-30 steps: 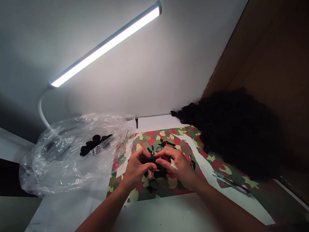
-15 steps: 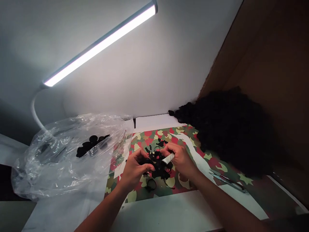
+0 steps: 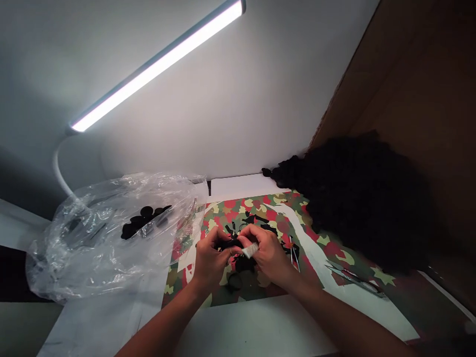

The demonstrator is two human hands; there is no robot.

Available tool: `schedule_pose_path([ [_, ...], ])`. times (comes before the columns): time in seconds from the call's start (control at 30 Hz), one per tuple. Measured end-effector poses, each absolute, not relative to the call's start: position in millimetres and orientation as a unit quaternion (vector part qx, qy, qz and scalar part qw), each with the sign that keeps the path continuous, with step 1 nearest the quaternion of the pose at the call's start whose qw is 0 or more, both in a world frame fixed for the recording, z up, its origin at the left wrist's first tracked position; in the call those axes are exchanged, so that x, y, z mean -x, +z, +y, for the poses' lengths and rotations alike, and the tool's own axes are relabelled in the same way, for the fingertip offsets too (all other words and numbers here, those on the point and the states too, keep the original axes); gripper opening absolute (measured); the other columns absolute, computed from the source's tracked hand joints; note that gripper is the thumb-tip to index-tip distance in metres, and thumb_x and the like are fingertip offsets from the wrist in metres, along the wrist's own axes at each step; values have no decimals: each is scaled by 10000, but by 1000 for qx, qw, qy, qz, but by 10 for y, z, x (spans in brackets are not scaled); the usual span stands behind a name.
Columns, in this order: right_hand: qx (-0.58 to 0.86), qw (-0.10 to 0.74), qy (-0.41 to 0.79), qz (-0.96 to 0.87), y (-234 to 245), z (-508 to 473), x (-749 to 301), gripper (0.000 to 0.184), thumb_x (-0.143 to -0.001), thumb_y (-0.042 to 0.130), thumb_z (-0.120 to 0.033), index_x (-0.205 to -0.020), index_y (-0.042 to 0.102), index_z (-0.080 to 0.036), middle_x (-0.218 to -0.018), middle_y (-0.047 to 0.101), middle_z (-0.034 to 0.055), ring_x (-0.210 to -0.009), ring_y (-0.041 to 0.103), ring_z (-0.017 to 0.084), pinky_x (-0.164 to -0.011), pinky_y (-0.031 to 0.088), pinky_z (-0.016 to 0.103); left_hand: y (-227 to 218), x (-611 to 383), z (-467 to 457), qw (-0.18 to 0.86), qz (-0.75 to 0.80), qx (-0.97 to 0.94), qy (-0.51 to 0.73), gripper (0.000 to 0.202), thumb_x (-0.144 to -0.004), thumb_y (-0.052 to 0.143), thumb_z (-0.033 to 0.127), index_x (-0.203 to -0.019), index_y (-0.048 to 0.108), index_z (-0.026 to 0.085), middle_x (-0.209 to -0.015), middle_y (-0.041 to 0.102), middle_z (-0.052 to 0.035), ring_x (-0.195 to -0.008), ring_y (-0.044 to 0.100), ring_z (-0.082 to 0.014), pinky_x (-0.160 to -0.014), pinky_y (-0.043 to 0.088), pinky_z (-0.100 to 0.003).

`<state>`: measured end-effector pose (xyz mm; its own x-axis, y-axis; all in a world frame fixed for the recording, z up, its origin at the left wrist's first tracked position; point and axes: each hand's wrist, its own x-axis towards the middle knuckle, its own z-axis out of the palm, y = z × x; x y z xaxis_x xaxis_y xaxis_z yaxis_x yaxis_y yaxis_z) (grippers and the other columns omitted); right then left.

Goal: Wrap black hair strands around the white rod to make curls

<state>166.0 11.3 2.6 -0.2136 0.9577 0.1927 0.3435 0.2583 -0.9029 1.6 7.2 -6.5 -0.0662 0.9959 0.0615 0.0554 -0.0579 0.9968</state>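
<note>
My left hand (image 3: 208, 260) is closed, pinching a small black cut-out piece (image 3: 227, 244) over the camouflage-patterned sheet (image 3: 275, 208). My right hand (image 3: 269, 253) is closed too, gripping a small white tube-like thing (image 3: 250, 250) with its tip against the black piece. The two hands meet fingertip to fingertip. More black scraps (image 3: 243, 265) lie on the sheet under and beyond the hands.
A clear plastic bag (image 3: 92, 248) with black round pieces (image 3: 143, 222) lies at the left. A big dark curly mass (image 3: 368, 198) fills the right, against a brown board. Scissors (image 3: 353, 278) and tweezers (image 3: 294, 254) lie on the sheet. A lit bar lamp (image 3: 159, 62) hangs overhead.
My hands parted slightly half a second ago, then came back together. The white tube in my right hand has swung round to point at the black piece.
</note>
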Motion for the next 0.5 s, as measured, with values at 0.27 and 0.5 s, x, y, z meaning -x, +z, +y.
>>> schedule_pose_path([
  [0.27,541,403,359,-645,-35,298,-1868,252,-936,516,-370,-736,526,-218,-618,490,-39,-540,411,128,-513,318,254,-126,-55,6,437,396,-531,609,351,-552,894,107,-694,589,206,-721,750,-4,-736,720,-203,-685,574,-290],
  [0.5,458,429,540,-561,17,232,-1851,305,-981,503,-521,-891,558,-235,-801,618,-13,-590,484,129,-525,383,244,-112,52,222,568,410,-448,556,483,-544,840,27,-952,660,213,-867,776,0,-848,713,-182,-757,560,-258],
])
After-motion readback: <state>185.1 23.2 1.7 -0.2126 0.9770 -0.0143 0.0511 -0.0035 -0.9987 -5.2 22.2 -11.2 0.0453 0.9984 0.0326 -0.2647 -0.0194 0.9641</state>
